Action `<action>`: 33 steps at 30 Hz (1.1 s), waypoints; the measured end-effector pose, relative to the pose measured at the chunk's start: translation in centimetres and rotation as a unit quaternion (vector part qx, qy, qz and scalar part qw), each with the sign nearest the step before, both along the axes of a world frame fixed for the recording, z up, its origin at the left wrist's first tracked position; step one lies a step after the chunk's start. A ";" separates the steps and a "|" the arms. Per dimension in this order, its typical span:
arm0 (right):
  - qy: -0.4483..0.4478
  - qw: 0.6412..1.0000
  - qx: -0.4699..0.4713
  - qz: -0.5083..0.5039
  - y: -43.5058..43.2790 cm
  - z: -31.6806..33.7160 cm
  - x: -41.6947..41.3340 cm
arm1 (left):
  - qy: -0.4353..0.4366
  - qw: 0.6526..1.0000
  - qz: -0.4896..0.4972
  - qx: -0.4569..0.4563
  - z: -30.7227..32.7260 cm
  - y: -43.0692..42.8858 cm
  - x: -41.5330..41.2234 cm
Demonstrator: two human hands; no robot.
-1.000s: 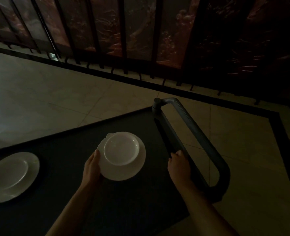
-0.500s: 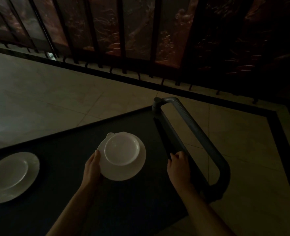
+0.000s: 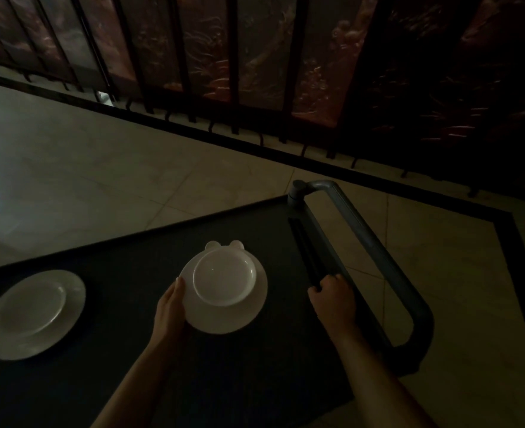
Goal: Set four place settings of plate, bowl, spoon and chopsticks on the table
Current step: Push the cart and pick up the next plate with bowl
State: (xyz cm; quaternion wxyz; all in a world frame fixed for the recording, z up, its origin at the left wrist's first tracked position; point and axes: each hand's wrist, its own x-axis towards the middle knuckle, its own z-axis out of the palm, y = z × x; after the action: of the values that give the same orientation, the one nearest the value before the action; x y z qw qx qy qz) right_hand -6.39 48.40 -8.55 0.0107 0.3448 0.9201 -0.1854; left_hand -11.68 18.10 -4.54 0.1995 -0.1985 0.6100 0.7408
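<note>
A white bowl [image 3: 224, 278] with two small ears at its far rim sits on a white plate [image 3: 224, 322] over the dark cart top [image 3: 131, 267]. My left hand [image 3: 170, 310] holds the plate at its left rim, with the thumb along the edge and the fingers hidden beneath. My right hand [image 3: 332, 299] has its fingers curled over the cart's right edge, just inside the handle. A second white plate [image 3: 33, 315] lies bare at the cart's left end. No spoon or chopsticks are in view.
A grey tubular handle [image 3: 375, 245] loops along the cart's right side. Pale floor tiles [image 3: 100, 168] with a black border surround the cart. A dark folding screen [image 3: 255, 57] stands beyond. The light is very dim.
Both hands keep their holds and the plate with the bowl stays in place. Only the view has drifted slightly.
</note>
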 end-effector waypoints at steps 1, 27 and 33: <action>0.001 1.000 -0.012 -0.005 0.0 0.2 -0.1 | 0.000 1.000 0.004 0.003 0.0 -0.3 0.0; -0.009 0.930 -0.365 -0.028 -7.7 0.5 -8.3 | -0.026 0.992 0.123 -0.004 -1.0 -8.1 1.1; -0.087 0.910 -0.404 -0.031 -9.3 0.4 -10.6 | -0.025 0.988 0.155 -0.006 -1.2 -9.3 1.6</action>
State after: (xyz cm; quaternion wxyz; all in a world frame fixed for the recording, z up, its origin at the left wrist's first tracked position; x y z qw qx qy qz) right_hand -16.95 39.14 -8.16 0.2236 0.3546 0.7508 -0.5105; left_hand -10.11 8.80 -5.77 0.0965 -0.3098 0.5710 0.7541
